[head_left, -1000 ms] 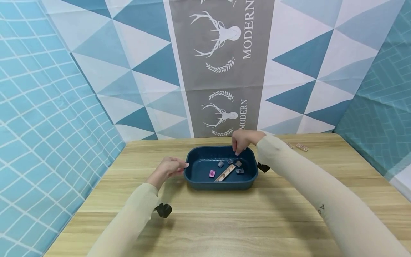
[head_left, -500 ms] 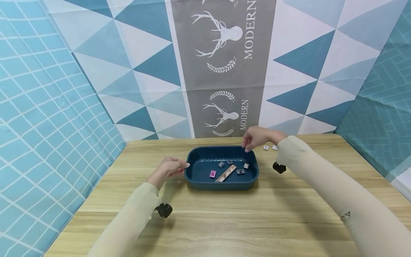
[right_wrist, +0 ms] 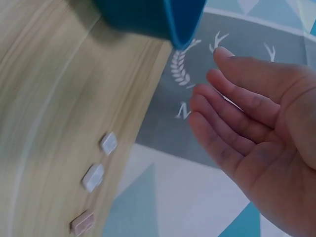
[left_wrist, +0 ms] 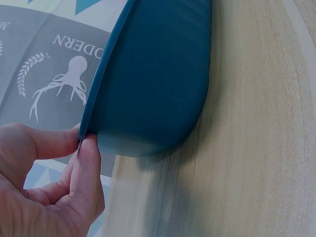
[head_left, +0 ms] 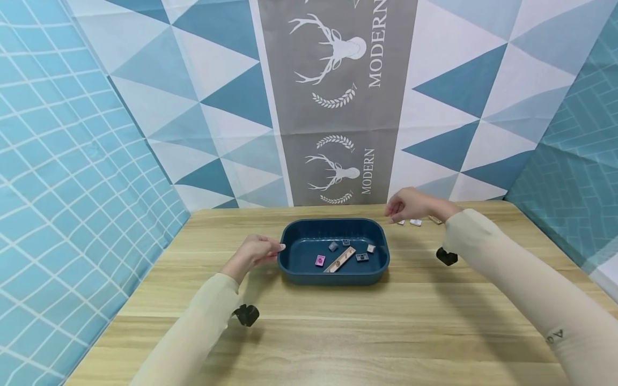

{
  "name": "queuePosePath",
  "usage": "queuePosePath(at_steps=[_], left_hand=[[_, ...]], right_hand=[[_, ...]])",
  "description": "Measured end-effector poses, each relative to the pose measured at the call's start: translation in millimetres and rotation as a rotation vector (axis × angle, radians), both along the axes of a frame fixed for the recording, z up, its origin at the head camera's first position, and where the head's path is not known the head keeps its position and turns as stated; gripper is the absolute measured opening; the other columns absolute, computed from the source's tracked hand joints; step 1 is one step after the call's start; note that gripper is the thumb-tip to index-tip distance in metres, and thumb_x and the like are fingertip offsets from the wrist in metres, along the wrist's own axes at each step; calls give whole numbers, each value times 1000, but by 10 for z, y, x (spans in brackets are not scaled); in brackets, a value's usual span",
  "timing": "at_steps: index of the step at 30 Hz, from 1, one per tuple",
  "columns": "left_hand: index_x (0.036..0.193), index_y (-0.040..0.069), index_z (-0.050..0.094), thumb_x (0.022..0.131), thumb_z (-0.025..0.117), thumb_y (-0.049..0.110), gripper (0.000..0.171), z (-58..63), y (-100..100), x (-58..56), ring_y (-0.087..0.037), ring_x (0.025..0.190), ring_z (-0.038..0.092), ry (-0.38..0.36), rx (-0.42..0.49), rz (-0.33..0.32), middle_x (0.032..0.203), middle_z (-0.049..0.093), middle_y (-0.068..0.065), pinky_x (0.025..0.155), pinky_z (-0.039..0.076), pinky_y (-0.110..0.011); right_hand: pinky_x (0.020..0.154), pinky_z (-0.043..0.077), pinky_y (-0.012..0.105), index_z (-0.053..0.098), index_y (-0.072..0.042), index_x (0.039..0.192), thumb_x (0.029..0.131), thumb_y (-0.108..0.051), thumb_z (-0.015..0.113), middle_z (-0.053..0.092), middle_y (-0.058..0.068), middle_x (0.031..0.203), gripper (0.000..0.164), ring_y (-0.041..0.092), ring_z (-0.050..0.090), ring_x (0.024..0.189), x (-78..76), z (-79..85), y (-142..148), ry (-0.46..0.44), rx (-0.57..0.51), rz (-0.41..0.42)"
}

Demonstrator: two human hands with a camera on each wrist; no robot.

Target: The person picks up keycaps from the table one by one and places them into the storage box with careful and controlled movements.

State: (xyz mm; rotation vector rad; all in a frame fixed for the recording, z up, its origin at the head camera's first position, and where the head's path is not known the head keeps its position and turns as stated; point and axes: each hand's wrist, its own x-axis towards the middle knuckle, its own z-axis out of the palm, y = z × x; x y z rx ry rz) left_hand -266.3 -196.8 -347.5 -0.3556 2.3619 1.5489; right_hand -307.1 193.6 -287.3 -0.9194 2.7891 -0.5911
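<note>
In the head view, a dark blue plastic tub stands on the wooden table. My left hand pinches its left rim between thumb and fingers, as the left wrist view also shows. Inside the tub lie a pink tile, a long tan strip, a small white block and several grey-blue pieces. My right hand hovers past the tub's right back corner with loosely bent fingers, holding nothing. Close to it on the table are two small white pieces and a brownish piece.
The wooden table ends at the back against a patterned wall covering with deer prints. Light blue tiled sheeting borders the left side. The small loose pieces lie near the table's back edge.
My right hand has moved from above the tub out to the right, past its rim. The small white block now rests inside the tub's right end. My left hand has stayed on the rim.
</note>
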Motion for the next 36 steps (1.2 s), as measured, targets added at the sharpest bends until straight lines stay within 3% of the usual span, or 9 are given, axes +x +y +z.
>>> queuePosePath(at_steps=[8, 20, 28, 36], left_hand=[[120, -6, 61, 89, 67, 10, 35, -6, -9, -4, -11, 84, 59, -2, -4, 2, 105, 61, -8, 79, 60, -22], [118, -4, 62, 90, 66, 11, 33, 16, -30, 12, -10, 82, 59, -6, -1, 4, 104, 62, -7, 73, 59, -18], [119, -4, 62, 90, 67, 13, 35, -18, -23, -4, -12, 86, 60, -4, -6, -5, 110, 62, -10, 77, 60, -20], [116, -5, 63, 88, 69, 14, 34, 45, -12, 24, -12, 85, 61, 0, 2, -29, 107, 63, -11, 77, 60, -20]], right_hand=[[74, 59, 34, 69, 2, 97, 87, -7, 69, 71, 12, 88, 14, 15, 65, 78, -7, -95, 222, -14, -17, -67], [73, 58, 33, 69, 3, 95, 86, -6, 68, 71, 12, 88, 12, 17, 65, 80, -2, -147, 486, 28, -10, -103], [67, 56, 30, 69, 3, 95, 85, -8, 69, 71, 10, 86, 15, 15, 64, 76, -46, -261, 740, 45, 10, -167], [69, 57, 32, 68, 5, 97, 86, -10, 69, 71, 9, 85, 18, 13, 64, 74, -73, -351, 870, 37, 4, -209]])
